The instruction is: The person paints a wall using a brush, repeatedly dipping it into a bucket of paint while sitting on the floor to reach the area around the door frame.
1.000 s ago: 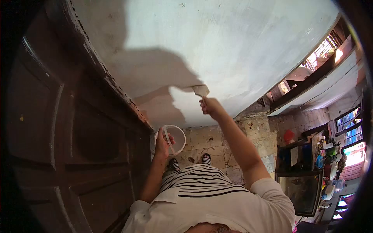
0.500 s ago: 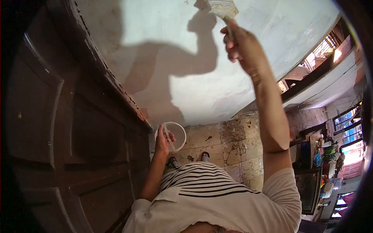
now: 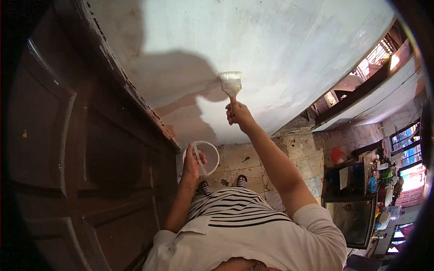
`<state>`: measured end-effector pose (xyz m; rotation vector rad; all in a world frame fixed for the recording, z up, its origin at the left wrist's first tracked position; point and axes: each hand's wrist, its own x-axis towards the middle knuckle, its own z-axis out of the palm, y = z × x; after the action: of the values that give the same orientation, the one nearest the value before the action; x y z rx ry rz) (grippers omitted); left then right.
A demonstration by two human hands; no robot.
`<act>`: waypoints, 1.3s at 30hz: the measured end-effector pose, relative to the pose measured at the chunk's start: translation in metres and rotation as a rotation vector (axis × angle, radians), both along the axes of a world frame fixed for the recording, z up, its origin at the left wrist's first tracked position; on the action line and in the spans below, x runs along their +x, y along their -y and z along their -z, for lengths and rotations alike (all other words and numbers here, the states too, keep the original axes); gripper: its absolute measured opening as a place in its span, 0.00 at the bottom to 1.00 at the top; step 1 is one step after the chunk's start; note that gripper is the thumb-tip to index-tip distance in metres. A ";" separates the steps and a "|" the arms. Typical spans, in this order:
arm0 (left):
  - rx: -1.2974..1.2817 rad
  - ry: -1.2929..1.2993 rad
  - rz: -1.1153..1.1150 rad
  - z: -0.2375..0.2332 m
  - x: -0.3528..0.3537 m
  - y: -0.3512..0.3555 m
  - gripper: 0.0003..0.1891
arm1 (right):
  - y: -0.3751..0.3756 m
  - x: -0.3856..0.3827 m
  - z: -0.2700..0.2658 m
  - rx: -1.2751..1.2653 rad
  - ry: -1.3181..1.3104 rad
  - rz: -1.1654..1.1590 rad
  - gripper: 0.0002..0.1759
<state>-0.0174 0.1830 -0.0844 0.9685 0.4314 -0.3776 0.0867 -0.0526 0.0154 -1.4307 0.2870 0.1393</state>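
My right hand [image 3: 239,116] grips the handle of a wide paintbrush [image 3: 231,82], its pale bristles pointing up against the whitish wall [image 3: 271,49]. My left hand [image 3: 191,163] is closed on a white plastic bucket [image 3: 218,158] low by the foot of the wall, at the side where its strap-like handle crosses the opening. What the bucket contains is hard to make out. Part of the wall around the brush lies in my shadow, and pinkish patches show lower down.
On the left stands a dark brown panelled door [image 3: 113,149] with a worn frame [image 3: 122,81]. Stained tiles [image 3: 271,158] cover the floor under my feet. At the right are an opening in the wall [image 3: 357,74] and a cabinet [image 3: 350,221] beside cluttered items [image 3: 384,185].
My right hand has brought the paintbrush down and to the left along the wall, the arm bending lower. The left hand and bucket stay nearly in place.
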 end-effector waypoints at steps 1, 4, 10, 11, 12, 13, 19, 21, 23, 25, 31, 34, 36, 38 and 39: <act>0.005 -0.016 0.006 0.001 0.000 -0.001 0.27 | -0.002 -0.007 0.005 0.000 0.003 0.000 0.33; 0.009 -0.045 0.004 0.006 0.002 -0.006 0.27 | -0.003 -0.026 0.022 0.133 -0.202 -0.031 0.30; 0.016 -0.052 -0.003 0.002 -0.001 -0.008 0.27 | -0.002 0.011 -0.029 0.187 -0.214 -0.065 0.17; 0.029 -0.045 -0.008 0.002 -0.002 -0.009 0.27 | -0.002 0.014 -0.062 0.253 -0.187 -0.064 0.15; 0.029 -0.047 -0.010 0.003 -0.002 -0.010 0.27 | -0.005 0.014 -0.097 0.231 -0.124 -0.087 0.15; 0.022 -0.044 -0.017 0.004 -0.001 -0.011 0.27 | -0.008 0.012 -0.133 0.208 -0.062 -0.111 0.14; -0.007 -0.052 -0.033 0.011 0.001 -0.013 0.25 | -0.008 -0.021 -0.264 0.091 0.264 -0.205 0.18; -0.018 -0.055 -0.035 0.011 0.002 -0.012 0.25 | -0.007 -0.026 -0.269 0.022 0.311 -0.191 0.22; -0.017 -0.024 -0.011 0.005 0.002 -0.013 0.25 | -0.006 -0.023 -0.254 -0.099 0.489 -0.051 0.26; -0.021 -0.035 -0.018 0.009 0.005 -0.012 0.25 | 0.005 -0.012 -0.218 -0.167 0.473 0.023 0.31; -0.025 -0.048 -0.026 0.015 0.008 -0.009 0.25 | 0.030 -0.007 -0.036 -0.069 0.073 0.103 0.32; -0.010 -0.048 -0.003 0.020 0.009 -0.012 0.25 | 0.035 -0.028 0.045 0.068 -0.148 0.114 0.30; 0.009 -0.060 0.028 0.019 0.012 -0.012 0.24 | 0.039 -0.038 0.060 0.275 -0.254 0.105 0.28; 0.012 -0.054 0.020 0.016 0.011 -0.010 0.24 | 0.052 -0.030 0.056 0.259 -0.250 0.104 0.27; 0.017 -0.053 0.030 0.016 0.011 -0.009 0.24 | 0.058 -0.023 0.046 0.239 -0.247 0.093 0.26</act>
<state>-0.0065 0.1920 -0.1006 0.9837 0.4688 -0.4278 0.0642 -0.1108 -0.0308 -1.1616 0.5214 0.2664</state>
